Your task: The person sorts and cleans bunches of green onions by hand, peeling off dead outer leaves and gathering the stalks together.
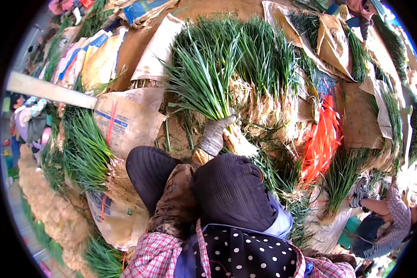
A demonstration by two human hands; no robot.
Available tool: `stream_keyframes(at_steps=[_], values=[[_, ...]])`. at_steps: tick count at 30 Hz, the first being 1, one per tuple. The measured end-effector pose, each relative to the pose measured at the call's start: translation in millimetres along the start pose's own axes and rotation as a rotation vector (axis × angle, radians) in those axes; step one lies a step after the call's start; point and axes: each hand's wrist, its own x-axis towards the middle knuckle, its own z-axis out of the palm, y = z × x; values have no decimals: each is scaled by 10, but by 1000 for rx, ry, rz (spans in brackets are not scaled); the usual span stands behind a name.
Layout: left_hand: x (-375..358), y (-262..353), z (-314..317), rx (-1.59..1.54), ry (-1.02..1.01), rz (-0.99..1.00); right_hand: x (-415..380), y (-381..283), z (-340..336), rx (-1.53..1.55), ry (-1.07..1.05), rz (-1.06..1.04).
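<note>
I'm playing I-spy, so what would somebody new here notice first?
Probably the bright red plastic strips, heaped right of the middle. Next, the big bunch of long green leaves with pale roots, held near the middle by the grey-gloved left hand. Then the black cloth with white dots, at the bottom.

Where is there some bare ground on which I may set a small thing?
The widest bare ground runs behind the green bunches, then down between the pale sack and the yellowish sack. A smaller patch, with stray stalks, lies left of the left hand. Right of that hand it is crowded: roots, loose leaves, red strips.
</note>
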Motion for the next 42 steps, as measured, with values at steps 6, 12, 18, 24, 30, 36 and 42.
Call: stream_keyframes(at_steps=[6, 12, 18, 24, 30, 36, 42], values=[[30, -66, -18, 93, 0, 17, 185, -902, -1641, -29, 569, -238], [17, -97, 14, 184, 19, -40, 42, -2336, -3990, 912, 872, -678], [127, -151, -73, 325, 40, 30, 708, -2793, -4188, 1169, 740, -647], [86, -197, -57, 354, -48, -178, -227, -2600, -3665, 619, 911, -987], [43, -202, 52, 293, -126, -137, 276, -2516, -4116, 1714, 165, -1136], [122, -248, -29, 437, 5, -57, 212, -2671, -4577, 2061, 367, -963], [30, -161, 93, 468, 31, -55, 170, -2866, -4239, 1651, 600, -1076]])
